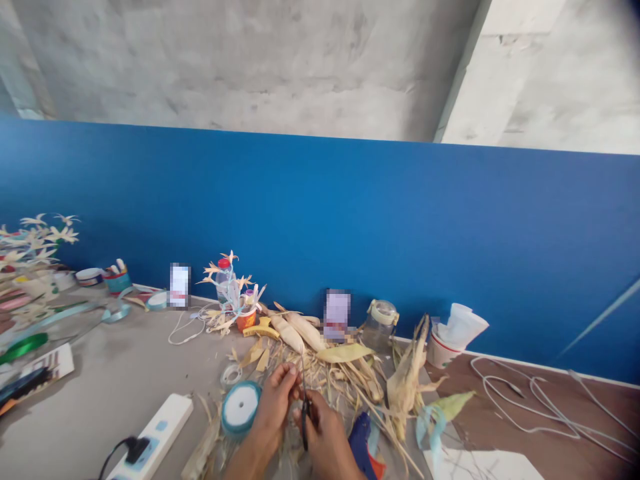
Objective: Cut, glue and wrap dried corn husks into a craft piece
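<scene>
The scissors (305, 419) are gripped by the right hand (325, 427), low in the head view near 6 o'clock; their dark handles are enclosed by the curled fingers, and the thin blades are pointed toward 12 o'clock. Just beside them, the thumb and forefinger of the left hand (275, 400) are pressed together near the blades; whether anything small is pinched there cannot be told. At 12 o'clock from both hands, a loose heap of dry husk strips (325, 373) is spread over the counter (150, 363), with two pale husk bundles (300, 328) laid at its far edge. At 9 o'clock, just beside the left hand, a spool of blue ribbon (235, 417) is seen lying flat, and a white power strip (167, 420) is placed between 8 and 9 o'clock, with a black plug (136, 450) inserted. At 11 o'clock, husk flowers (230, 300) are arranged near an orange cup (246, 322). At 4 o'clock, near the right hand, a dark blue tool (359, 440) with an orange-red part is partly hidden. A lidded clear jar (383, 327) is set at 1 o'clock, and a paper cup (441, 352) filled with rolled white paper (463, 327) at 2 o'clock.
</scene>
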A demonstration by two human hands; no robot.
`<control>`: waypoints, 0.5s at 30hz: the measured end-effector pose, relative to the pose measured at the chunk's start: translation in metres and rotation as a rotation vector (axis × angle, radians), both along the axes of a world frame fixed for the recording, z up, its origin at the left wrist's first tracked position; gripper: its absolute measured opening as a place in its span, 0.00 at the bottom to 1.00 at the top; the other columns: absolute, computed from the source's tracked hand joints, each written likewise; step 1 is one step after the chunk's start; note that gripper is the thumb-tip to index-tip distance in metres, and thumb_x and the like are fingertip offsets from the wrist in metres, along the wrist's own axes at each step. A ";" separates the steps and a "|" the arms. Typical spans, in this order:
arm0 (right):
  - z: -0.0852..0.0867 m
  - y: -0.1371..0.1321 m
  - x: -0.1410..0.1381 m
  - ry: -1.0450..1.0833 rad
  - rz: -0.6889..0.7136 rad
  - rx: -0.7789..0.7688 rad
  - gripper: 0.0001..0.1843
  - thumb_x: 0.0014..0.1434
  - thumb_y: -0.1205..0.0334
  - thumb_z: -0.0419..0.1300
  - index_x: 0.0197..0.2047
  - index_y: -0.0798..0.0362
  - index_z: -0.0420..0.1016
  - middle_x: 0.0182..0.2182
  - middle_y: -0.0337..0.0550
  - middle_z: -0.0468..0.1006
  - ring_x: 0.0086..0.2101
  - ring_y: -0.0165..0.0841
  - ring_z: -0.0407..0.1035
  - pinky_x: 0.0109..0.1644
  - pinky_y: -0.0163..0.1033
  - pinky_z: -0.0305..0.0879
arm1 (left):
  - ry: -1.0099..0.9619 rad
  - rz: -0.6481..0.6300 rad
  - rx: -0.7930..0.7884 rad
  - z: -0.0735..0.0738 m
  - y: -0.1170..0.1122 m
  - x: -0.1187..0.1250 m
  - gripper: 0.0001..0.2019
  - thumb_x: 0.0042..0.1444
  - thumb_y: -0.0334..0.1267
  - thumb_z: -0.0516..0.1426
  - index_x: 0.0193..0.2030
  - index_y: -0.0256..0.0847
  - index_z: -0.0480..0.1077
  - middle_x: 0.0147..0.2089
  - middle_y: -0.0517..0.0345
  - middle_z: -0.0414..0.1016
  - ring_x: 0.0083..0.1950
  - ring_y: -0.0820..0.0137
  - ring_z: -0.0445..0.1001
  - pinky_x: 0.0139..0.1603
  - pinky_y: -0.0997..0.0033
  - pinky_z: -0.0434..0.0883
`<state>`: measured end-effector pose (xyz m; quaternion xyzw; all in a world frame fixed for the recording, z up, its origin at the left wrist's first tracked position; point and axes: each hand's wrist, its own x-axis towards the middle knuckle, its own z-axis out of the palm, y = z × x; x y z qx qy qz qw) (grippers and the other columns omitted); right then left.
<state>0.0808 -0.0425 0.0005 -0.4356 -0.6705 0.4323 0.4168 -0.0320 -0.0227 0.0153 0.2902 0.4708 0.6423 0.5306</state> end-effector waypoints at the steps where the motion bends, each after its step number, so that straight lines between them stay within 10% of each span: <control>1: 0.000 0.000 0.000 0.009 0.003 -0.003 0.19 0.55 0.64 0.54 0.50 0.56 0.74 0.38 0.50 0.82 0.35 0.39 0.76 0.41 0.40 0.70 | -0.019 -0.020 0.014 0.000 0.000 0.000 0.18 0.38 0.49 0.66 0.23 0.39 0.66 0.20 0.66 0.65 0.20 0.78 0.61 0.23 0.76 0.59; 15: -0.004 0.010 0.005 0.260 -0.092 -0.037 0.20 0.54 0.56 0.60 0.49 0.57 0.74 0.41 0.53 0.80 0.41 0.41 0.75 0.48 0.42 0.70 | 0.048 -0.029 0.048 -0.013 0.004 -0.004 0.19 0.43 0.54 0.64 0.26 0.39 0.68 0.25 0.62 0.69 0.22 0.75 0.62 0.27 0.73 0.61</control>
